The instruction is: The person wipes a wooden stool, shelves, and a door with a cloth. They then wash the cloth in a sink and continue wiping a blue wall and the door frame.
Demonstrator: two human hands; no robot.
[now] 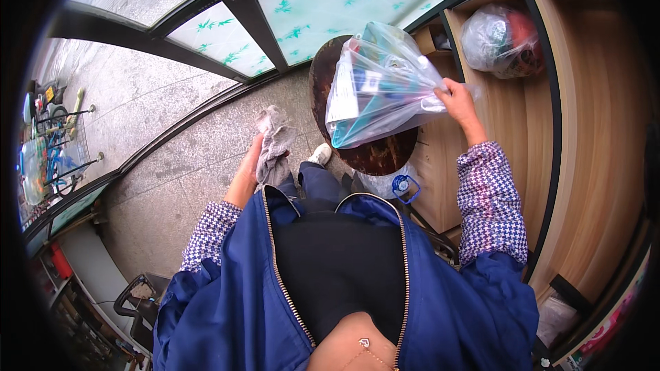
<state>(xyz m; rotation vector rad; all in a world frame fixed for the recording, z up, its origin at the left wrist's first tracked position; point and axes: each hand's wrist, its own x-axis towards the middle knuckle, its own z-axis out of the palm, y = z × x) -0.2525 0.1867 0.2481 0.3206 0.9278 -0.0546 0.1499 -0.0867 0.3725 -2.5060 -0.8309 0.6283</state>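
My right hand [456,100] grips the gathered neck of a clear plastic bag [392,87]. Through the film I make out a teal flat item and white papers or packets; what they are exactly I cannot tell. The bag is over a dark round wooden stool [322,69] with a worn top; whether it rests on the top or hangs just above is unclear. In my left hand [250,162] is a crumpled greyish cloth [275,141], held over the floor to the left of the stool.
Wooden shelving [536,165] runs along the right, with a stuffed plastic bag [500,38] in one compartment. A large clear water bottle [379,183] with a blue handle stands beneath the stool's edge. Framed glass doors [247,15] stand ahead. A black chair [139,301] is at lower left.
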